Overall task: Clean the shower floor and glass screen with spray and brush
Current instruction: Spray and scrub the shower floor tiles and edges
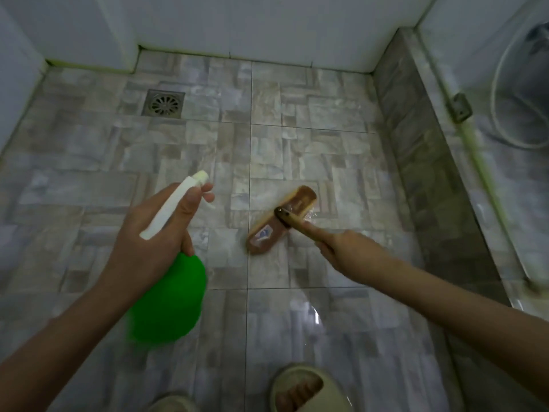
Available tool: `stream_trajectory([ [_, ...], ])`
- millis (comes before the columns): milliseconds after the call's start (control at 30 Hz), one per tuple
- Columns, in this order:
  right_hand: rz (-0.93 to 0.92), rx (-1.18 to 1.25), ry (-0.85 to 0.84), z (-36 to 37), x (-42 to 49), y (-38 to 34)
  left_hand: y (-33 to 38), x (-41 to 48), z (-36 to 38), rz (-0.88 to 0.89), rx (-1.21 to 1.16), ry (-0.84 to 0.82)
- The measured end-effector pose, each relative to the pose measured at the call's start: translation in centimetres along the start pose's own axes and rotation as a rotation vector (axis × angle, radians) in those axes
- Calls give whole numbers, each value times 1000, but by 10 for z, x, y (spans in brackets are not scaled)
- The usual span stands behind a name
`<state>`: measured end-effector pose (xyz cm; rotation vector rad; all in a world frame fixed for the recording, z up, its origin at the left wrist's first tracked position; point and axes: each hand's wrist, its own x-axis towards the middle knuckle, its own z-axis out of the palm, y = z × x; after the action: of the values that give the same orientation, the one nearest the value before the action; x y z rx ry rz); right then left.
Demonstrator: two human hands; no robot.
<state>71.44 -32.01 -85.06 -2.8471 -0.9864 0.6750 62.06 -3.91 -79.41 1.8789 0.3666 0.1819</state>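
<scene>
Wooden brush handle [292, 220] — in right fingers [317, 232]

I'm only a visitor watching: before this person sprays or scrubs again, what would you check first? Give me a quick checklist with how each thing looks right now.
1. The left hand has a firm hold on the green spray bottle, gripping its neck: ok.
2. The right hand holds the brush by its handle: ok.
3. The brush head lies flat on the floor: ok.
4. The drain is uncovered, so water can run off: ok.
5. The nozzle is aimed at the patch to be scrubbed: cannot tell.
6. The slipper has a safe footing on the shiny, wet-looking tile: cannot tell.
</scene>
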Motion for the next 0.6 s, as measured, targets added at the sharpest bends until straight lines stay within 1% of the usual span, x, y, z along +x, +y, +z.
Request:
stream_trajectory([
  [67, -15, -13, -42, -9, -9, 13, -1, -3, 2, -18, -19, 35],
  [100, -10, -46, -96, -8, -26, 27, 0, -4, 3, -21, -35, 50],
  [167, 33, -154, -246, -10, -64, 46, 1, -5, 3, -20, -53, 89],
  [200, 64, -213, -296, -12, -77, 50, 1, -5, 5, -17, -49, 96],
  [233, 95, -230, -307, -15, -82, 49, 1, -6, 8, -15, -45, 90],
  [267, 110, -237, -308, -15, -78, 43, 1, -9, 11, -19, -49, 79],
  [400, 60, -146, -67, -11, -8, 10, 1, -15, 18, -54, -98, 90],
  [433, 67, -114, -53, -13, 5, 11, 0, -15, 19, -62, -99, 90],
  [467, 79, -94, -78, -16, 11, 15, 0, -16, 19, -70, -95, 86],
  [567, 120, -150, -197, -26, -7, 32, 2, -17, 17, -69, -96, 83],
  [600, 125, -161, -199, -28, -11, 31, 2, -18, 17, -64, -89, 83],
])
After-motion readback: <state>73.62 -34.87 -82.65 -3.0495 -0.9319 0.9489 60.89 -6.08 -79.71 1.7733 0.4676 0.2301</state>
